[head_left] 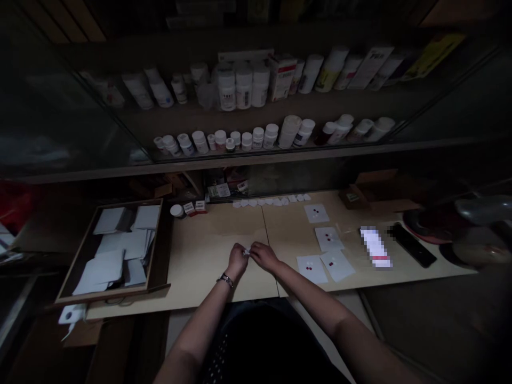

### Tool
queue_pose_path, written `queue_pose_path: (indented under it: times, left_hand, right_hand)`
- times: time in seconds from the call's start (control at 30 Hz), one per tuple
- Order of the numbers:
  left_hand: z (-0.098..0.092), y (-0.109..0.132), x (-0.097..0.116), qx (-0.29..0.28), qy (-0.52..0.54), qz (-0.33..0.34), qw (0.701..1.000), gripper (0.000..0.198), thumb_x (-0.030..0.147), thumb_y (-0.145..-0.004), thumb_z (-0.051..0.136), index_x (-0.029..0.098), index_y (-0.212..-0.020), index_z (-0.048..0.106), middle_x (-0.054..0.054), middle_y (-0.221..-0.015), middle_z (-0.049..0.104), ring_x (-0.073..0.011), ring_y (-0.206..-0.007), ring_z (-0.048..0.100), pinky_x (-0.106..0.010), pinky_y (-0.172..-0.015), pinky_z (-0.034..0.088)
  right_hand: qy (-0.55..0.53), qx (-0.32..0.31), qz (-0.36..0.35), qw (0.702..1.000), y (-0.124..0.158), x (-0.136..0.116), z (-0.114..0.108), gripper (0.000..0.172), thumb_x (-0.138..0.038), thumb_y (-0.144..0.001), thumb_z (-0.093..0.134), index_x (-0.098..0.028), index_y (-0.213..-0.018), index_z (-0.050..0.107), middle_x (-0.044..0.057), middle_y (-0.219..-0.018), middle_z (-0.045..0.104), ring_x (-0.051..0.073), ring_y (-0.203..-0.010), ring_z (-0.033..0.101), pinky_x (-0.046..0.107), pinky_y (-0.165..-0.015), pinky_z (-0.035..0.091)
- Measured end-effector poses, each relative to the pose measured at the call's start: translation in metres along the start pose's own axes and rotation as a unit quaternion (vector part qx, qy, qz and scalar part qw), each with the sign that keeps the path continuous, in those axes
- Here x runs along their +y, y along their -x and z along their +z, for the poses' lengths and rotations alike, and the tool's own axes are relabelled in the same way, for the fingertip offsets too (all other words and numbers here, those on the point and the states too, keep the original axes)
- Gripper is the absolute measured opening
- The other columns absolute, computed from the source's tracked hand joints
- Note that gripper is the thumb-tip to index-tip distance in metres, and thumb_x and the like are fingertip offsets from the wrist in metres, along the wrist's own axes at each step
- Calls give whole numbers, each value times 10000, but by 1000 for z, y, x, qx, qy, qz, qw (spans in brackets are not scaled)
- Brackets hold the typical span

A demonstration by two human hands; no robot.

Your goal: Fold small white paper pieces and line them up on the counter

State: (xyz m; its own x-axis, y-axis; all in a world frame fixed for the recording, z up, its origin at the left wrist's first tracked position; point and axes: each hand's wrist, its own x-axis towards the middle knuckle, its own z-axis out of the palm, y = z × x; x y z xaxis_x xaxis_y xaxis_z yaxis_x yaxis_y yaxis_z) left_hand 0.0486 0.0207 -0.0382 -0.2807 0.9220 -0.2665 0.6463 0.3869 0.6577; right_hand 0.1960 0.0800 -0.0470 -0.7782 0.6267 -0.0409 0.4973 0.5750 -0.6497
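My left hand (237,260) and my right hand (264,256) meet over the middle of the wooden counter (208,250). Both pinch a small white folded paper packet (247,251) between their fingertips. A bracelet sits on my left wrist. To the right lie several white paper squares (329,238), each with small dark red pills on it. A row of small folded white packets (272,201) lines the counter's far edge.
An open wooden drawer (112,245) of white paper sheets sits at the left. Small bottles (188,209) stand at the counter's back. A black remote-like object (413,245) and a white box (376,247) lie at the right. Glass shelves above hold many white medicine bottles (244,88).
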Motion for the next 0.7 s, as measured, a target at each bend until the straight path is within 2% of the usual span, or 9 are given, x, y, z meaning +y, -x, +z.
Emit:
queue_pose_path:
  times: [0.07,0.13,0.23,0.5,0.7]
  left_hand:
    - [-3,5,0,12,18,28,999,207,51,-710,587,136,-893,634,-60,-942,577,-148,-821,560,-248,-751,444]
    - [-8,10,-2,19,40,83,996,252,68,-745,564,166,-969,626,-59,-1003,558,-148,-872,557,-255,-791,447]
    - [-13,15,-4,13,48,130,990,145,127,-801,545,181,-889,647,-54,-982,543,-150,-882,554,-262,-811,448]
    - [-14,9,-4,-10,6,110,994,117,149,-804,552,167,-767,662,-55,-950,543,-147,-841,561,-264,-788,453]
    - [-15,10,-3,0,23,115,993,155,166,-799,573,194,-925,658,-56,-1073,529,-156,-928,563,-268,-829,452]
  right_hand:
    - [-5,7,4,1000,-1,0,1,126,-195,-871,527,-181,-868,653,51,-919,606,161,-845,560,245,-719,406]
    - [-14,15,12,1000,0,1,3,104,-182,-860,532,-178,-865,636,44,-903,597,157,-820,557,240,-702,404]
    - [-26,21,18,999,1,1,4,88,-176,-857,531,-175,-878,617,38,-884,586,155,-804,549,238,-692,399]
    - [-61,12,4,998,-2,3,0,112,-191,-850,557,-182,-932,633,42,-882,592,159,-817,552,247,-717,405]
    - [-81,15,-9,997,-4,7,2,111,-200,-862,556,-181,-871,665,37,-856,590,152,-819,559,239,-715,410]
